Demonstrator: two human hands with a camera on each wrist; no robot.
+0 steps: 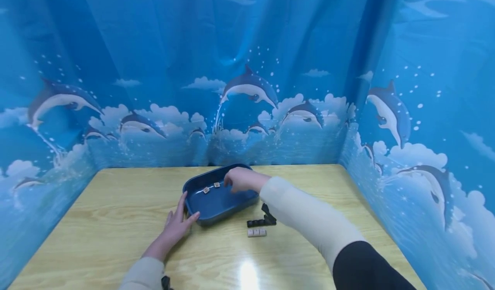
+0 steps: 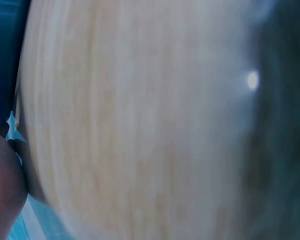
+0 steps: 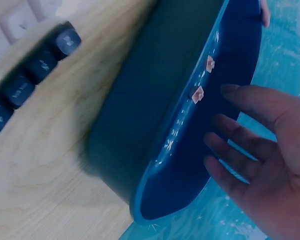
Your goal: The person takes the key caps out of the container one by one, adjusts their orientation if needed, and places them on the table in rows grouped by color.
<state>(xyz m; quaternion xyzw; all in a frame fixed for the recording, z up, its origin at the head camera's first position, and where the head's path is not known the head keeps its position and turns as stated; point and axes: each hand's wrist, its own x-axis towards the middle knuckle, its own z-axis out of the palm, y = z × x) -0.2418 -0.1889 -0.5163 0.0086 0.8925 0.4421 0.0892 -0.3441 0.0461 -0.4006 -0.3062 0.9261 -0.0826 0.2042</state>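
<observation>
A dark blue rectangular tray (image 1: 218, 206) with rounded corners sits toward the back of the table. Two small pale square pieces with reddish marks (image 3: 197, 94) lie on its floor. My left hand (image 1: 175, 225) rests against the tray's near left corner, its fingers and thumb spread along the outside and rim. Over the tray's right half is my right hand (image 1: 243, 180). In the right wrist view its fingers are apart and loosely bent, with nothing between them, close to the two pieces. The left wrist view catches only an edge of the left hand (image 2: 5, 180).
In front of the tray stands a row of black keycaps (image 1: 257, 223), with more black pieces stacked at its right end, partly behind the sleeve. A row of whitish keycaps (image 1: 257, 233) lies nearer. A blue dolphin-print curtain (image 1: 174, 66) borders the wooden table (image 1: 116, 221).
</observation>
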